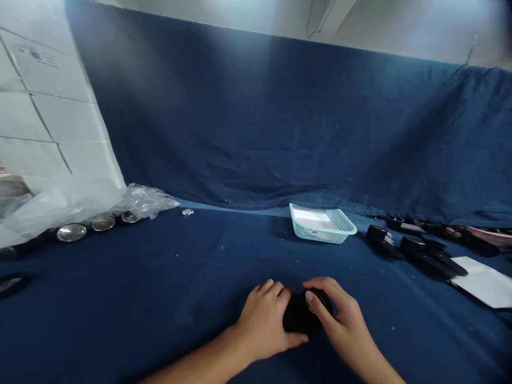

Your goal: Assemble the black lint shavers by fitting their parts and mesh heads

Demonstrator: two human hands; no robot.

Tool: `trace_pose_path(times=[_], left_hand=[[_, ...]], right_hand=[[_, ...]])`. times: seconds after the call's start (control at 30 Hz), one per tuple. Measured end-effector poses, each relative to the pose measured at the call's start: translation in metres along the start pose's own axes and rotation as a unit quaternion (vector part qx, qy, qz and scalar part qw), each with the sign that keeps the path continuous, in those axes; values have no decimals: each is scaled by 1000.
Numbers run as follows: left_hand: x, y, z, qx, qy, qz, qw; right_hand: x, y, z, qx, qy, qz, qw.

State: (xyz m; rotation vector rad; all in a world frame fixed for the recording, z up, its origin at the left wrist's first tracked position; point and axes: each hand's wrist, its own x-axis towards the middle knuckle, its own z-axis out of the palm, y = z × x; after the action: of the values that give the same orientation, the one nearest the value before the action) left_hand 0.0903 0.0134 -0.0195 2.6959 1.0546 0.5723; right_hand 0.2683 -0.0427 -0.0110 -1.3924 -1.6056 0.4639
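Low in the middle of the head view lies a black object with a rounded, shiny-rimmed end (296, 314); its exact kind is hard to make out. My left hand (266, 322) wraps over its left side, fingers on top and thumb along the near edge. On the right, my right hand (340, 314) curls its thumb and fingers around the rounded end. Both hands hold the object on or just above the dark blue cloth (180, 309). The palms hide part of it.
A light blue basket (324, 234) with white paper inside stands at the back. At left, several black items with round glassy ends (72, 232) lie beside plastic wrap (148, 200) and stacked white boxes (76, 117). Black items (424, 256) and a white sheet (486, 282) lie right.
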Motion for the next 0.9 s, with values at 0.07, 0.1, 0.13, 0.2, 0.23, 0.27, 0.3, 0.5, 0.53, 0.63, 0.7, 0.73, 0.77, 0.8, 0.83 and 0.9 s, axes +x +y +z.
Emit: trace_pose_path(times=[0.07, 0.1, 0.13, 0.2, 0.23, 0.27, 0.3, 0.5, 0.53, 0.63, 0.7, 0.73, 0.77, 0.8, 0.83, 0.9], left_hand=[[0, 0, -1, -1, -2, 3, 1000], [0, 0, -1, -1, -2, 4, 1000], [0, 1, -2, -1, -3, 5, 1000], [1, 1, -2, 1, -3, 6, 1000], [1, 1, -2, 2, -3, 7, 1000], [1, 1, -2, 3, -2, 7, 1000], [1, 1, -1, 3, -2, 7, 1000], [0, -1, 2, 1, 5, 2, 1000], [0, -1, 2, 1, 5, 1, 1000], [1, -1, 1, 0, 1, 7, 1000], [1, -1, 0, -2, 0, 10, 1000], [1, 0, -1, -3, 0, 10, 1000], [1, 0, -1, -5, 0, 10, 1000], [1, 0, -1, -6, 0, 10, 1000], [0, 0, -1, -6, 0, 9, 1000], [0, 0, -1, -6, -1, 8, 1000]], right_hand=[[0, -1, 0, -2, -2, 0, 1000], [0, -1, 0, -3, -4, -1, 1000], [1, -1, 0, -4, -5, -2, 1000], [1, -1, 0, -4, -6, -3, 1000], [1, -1, 0, -3, -6, -3, 1000], [1, -1, 0, -2, -5, -3, 1000], [1, -1, 0, -2, -6, -2, 1000], [1, -1, 1, -4, -8, -8, 1000], [1, -2, 1, -5, -8, -10, 1000], [1, -2, 1, -9, -14, -10, 1000], [1, -2, 1, -13, -24, -6, 1000], [1, -2, 1, -16, -32, -5, 999], [1, -3, 1, -18, -40, -6, 999], [1, -4, 1, -20, -49, -9, 999], [1, -5, 1, -22, -59, -13, 998], [2, -7, 1, -25, -71, -19, 997]])
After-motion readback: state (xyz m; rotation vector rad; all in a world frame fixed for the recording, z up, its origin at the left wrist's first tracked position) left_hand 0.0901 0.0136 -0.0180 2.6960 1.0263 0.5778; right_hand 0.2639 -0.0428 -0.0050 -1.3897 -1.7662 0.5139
